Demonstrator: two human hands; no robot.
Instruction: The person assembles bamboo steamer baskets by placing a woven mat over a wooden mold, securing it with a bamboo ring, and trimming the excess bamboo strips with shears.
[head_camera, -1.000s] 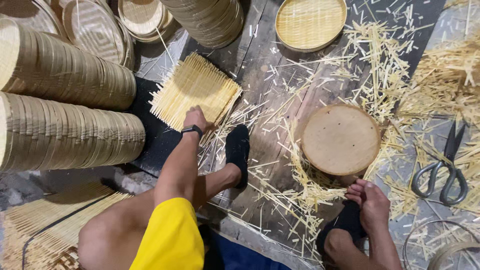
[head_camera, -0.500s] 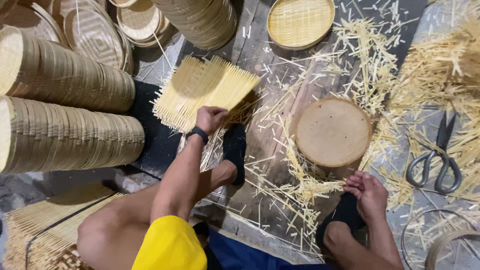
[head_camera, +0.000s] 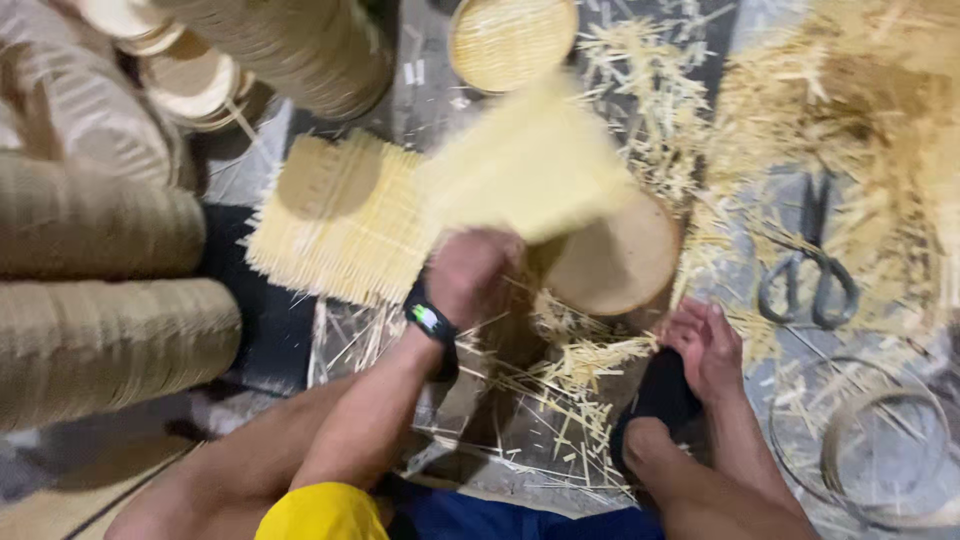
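Head view: we look down at our left hand, in the middle of the frame and wearing a dark wristband, closed on the near edge of a pale yellow woven bamboo mat. The mat is lifted off the floor and blurred, fanning up toward the upper middle of the frame, partly over the round pale wooden block just to its right. Our right hand rests lower right of centre, fingers loosely spread and holding nothing, beside a dark sock on our foot.

To the left of the lifted mat lies a flat stack of square woven bamboo mats, so more pieces wait there. Along the left edge sit long rolls of stacked round bamboo rims, and more stacked rounds fill the upper left. A finished-looking shallow round woven bamboo tray lies at the top centre. Loose bamboo trimmings cover the right side, with dark metal scissors among them and thin bamboo hoops in the lower right corner.

We judge the work to be mid-run: one mat is in hand but not yet seated on the block, cut scraps suggest earlier trimming, and the mat stack and hoops suggest much remains.
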